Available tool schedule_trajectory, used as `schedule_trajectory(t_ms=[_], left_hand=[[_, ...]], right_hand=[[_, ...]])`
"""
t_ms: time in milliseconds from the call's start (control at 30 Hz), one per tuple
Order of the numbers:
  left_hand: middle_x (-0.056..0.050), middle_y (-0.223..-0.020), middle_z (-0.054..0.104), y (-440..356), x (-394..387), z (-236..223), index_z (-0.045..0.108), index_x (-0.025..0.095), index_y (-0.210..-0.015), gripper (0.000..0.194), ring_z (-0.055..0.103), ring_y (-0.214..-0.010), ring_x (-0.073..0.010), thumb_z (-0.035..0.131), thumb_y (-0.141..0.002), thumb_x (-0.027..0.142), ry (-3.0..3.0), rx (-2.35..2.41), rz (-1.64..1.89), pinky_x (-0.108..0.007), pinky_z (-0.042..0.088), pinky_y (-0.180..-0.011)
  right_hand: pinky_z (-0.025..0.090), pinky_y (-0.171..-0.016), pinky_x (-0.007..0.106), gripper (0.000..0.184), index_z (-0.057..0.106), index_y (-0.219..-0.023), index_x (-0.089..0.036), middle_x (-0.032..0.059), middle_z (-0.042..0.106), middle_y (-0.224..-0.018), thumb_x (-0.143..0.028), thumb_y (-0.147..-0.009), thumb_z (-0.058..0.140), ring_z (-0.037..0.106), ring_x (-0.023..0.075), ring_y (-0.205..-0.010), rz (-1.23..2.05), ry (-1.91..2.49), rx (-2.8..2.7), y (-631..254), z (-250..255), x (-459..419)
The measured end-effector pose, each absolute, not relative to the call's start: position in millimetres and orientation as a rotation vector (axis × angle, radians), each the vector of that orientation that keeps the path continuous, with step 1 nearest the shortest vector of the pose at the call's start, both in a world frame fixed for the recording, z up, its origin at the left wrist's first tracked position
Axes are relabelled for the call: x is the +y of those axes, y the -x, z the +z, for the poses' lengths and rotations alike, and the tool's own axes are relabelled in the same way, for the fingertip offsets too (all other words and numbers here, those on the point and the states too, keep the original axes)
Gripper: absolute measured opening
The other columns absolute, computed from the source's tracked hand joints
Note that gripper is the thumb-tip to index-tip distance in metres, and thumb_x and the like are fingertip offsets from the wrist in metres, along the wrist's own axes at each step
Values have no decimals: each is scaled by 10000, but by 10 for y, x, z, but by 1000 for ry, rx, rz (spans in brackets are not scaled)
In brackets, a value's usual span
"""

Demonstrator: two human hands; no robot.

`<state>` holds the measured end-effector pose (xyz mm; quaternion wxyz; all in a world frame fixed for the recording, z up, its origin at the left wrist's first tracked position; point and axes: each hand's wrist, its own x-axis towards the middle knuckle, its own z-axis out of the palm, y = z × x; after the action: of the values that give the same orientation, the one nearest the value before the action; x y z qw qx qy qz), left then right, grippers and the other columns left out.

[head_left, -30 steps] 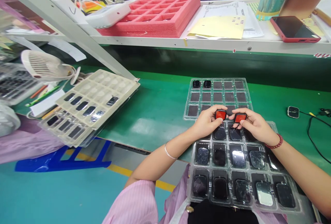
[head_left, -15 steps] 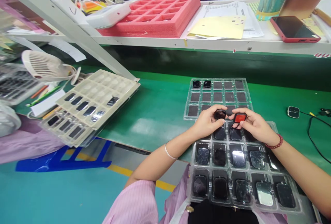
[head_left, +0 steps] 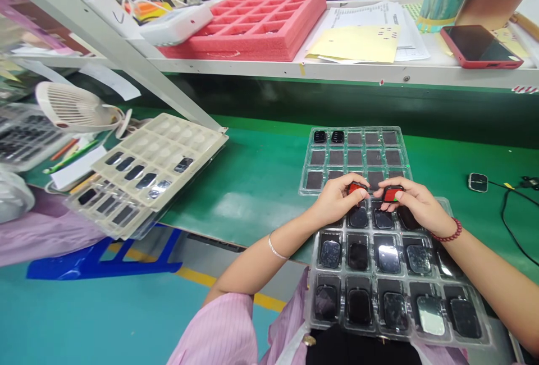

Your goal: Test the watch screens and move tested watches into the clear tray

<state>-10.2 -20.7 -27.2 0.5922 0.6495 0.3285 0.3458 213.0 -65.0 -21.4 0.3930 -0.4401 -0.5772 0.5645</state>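
Observation:
My left hand (head_left: 342, 194) grips a smartwatch body (head_left: 357, 187) whose screen glows red, with the thumb across its lower part. In my right hand (head_left: 415, 201) is a second smartwatch body (head_left: 391, 193), also lit red, with a small green spot by the thumb. Both are held apart, side by side, above the top row of the near clear plastic tray (head_left: 310, 297), which carries dark watch bodies in its pockets. Beyond my hands lies the far clear tray (head_left: 301, 177), with two watch bodies (head_left: 328, 137) at its top left and dark pads in other pockets.
A watch body (head_left: 477, 182) with a black cable (head_left: 505, 213) rests on the right. Cream trays (head_left: 168, 157) and a white fan (head_left: 73, 106) stand left. Above runs a shelf (head_left: 261, 68) with a red foam tray (head_left: 236, 50), papers (head_left: 353, 44) and a phone (head_left: 480, 48).
The left watch's screen has turned from dark to red. A green spot now shows on the right watch's red screen, and the right thumb has shifted onto it. Both hands stay nearly in place.

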Motion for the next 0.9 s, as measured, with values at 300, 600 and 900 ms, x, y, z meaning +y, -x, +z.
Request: schedule_trajectory(t_ms=[300,600,900], left_hand=[[-49,-840,643,89,-204,-238,618,137,-971,308,620,-717,-122,610,-864,427,-1419,716,804,-239,526,-629],[-79,-989,646,81,-201,-300,607,151,-1068,279,646,-824,-155,622,-855,330,-1461,714,810,-257,542,-679],[-70,-1014,684,98,-211,-293,607,178,-1119,305,638,-789,-146,615,-814,199,-1596,775,766,-263,520,-702]], right_hand=[[574,-617,277,174,658,-1046,-217,54,739,-935,-308,-951,545,687,143,-656,1414,1129,-1466,-2119,-182,-669],[581,-616,295,191,604,-1097,-201,67,734,-953,-242,-913,573,678,144,-650,1383,1157,-1461,-2106,-183,-665],[600,-645,326,286,550,-1173,-205,95,710,-1034,-224,-890,589,688,160,-707,1376,1104,-1459,-2095,-226,-662]])
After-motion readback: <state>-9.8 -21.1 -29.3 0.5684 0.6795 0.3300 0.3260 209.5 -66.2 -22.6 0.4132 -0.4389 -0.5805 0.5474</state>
